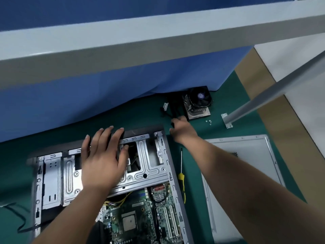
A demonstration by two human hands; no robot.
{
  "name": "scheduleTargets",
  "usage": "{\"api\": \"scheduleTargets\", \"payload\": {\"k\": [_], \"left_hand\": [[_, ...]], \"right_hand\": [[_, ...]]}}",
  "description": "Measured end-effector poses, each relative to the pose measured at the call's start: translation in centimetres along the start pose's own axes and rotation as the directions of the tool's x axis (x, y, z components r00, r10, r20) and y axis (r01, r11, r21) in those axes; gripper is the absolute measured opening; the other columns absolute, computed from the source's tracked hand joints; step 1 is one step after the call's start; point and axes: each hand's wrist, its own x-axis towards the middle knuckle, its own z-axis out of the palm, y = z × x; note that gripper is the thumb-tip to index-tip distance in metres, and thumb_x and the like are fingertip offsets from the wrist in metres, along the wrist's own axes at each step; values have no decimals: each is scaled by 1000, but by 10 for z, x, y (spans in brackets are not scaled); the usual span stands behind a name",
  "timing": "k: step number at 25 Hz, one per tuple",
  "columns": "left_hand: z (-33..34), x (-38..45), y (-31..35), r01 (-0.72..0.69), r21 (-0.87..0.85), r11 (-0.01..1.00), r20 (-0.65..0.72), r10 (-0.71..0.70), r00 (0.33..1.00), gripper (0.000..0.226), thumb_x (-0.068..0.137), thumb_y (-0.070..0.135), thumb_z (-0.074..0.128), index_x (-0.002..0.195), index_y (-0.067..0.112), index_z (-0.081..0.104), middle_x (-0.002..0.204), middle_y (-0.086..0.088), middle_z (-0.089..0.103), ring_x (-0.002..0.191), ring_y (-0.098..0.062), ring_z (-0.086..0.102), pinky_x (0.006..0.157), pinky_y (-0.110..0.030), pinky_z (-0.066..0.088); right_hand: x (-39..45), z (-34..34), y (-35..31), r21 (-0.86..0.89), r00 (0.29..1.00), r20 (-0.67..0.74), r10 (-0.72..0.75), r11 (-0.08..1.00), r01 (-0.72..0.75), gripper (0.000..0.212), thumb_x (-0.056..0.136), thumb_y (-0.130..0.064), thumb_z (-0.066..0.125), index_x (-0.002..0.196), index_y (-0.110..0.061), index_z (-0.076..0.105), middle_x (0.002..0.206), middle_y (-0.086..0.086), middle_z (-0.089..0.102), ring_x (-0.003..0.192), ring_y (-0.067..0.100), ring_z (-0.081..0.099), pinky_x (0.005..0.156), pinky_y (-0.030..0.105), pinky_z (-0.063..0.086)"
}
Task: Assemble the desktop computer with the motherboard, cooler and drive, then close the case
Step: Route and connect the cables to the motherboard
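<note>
Motherboard (139,221) already lies inside the open case (174,182), its green board studded with slots and a bare square CPU socket, so fitting the cooler (197,104) looks like the step in hand. Left hand (103,155) rests flat, fingers spread, on the stamped metal drive cage (151,166). Right hand (182,129) reaches out on the green mat (219,95), curled at black cables (169,110) just beside the finned cooler; whether it grips any I cannot tell. Next it must lift the cooler over the socket. 1 yellow-handled screwdriver (182,176) and the grey side panel (246,164) wait alongside.
</note>
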Motion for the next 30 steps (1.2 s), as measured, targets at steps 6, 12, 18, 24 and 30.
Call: {"api": "scheduleTargets", "payload": {"k": [6, 12, 18, 24, 30], "left_hand": [[2, 0, 0, -4, 8, 1000, -25, 5, 1000, 51, 99, 48, 39, 147, 33, 46, 151, 2, 46, 147, -23, 36, 125, -47, 15], [1, 1, 1, -4, -1, 1000, -22, 3, 1000, 51, 98, 48, 39, 146, 33, 46, 149, 3, 47, 145, -23, 37, 125, -47, 14], [-3, 2, 1, 9, -18, 1000, 12, -9, 1000, 51, 97, 49, 40, 146, 34, 46, 147, 3, 49, 144, -23, 38, 125, -47, 15], [-16, 4, 0, 19, -119, 993, 119, -4, 993, 54, 97, 54, 35, 148, 38, 45, 158, 8, 40, 151, -15, 28, 126, -42, 7], [-67, -4, 24, 329, -773, 543, 304, -139, 943, 26, 103, 39, 57, 128, 35, 63, 138, 9, 59, 127, -4, 54, 113, -38, 41]], "right_hand": [[-12, 20, 2, -62, 999, -21, -27, 998, 25, 36, 88, 2, 40, 103, -26, 56, 117, 5, 54, 93, 32, 58, 79, 35, 49], [-30, 8, 14, 121, 991, -127, -32, 992, 47, 19, 89, -11, 47, 88, -26, 59, 104, 1, 60, 85, 28, 61, 77, 35, 54], [-61, -22, 27, 319, 985, -170, 11, 947, 45, 13, 90, -22, 58, 81, -29, 63, 83, -3, 70, 78, 22, 70, 68, 29, 55], [-117, -50, 19, 509, 969, -237, -70, 841, 186, 13, 95, -21, 68, 85, -30, 66, 92, 1, 70, 61, 3, 68, 60, 16, 47], [-207, -51, -18, 657, 945, -166, -281, 683, 319, 18, 96, -20, 68, 88, -36, 69, 85, 4, 69, 70, 9, 66, 78, 46, 55]]}}
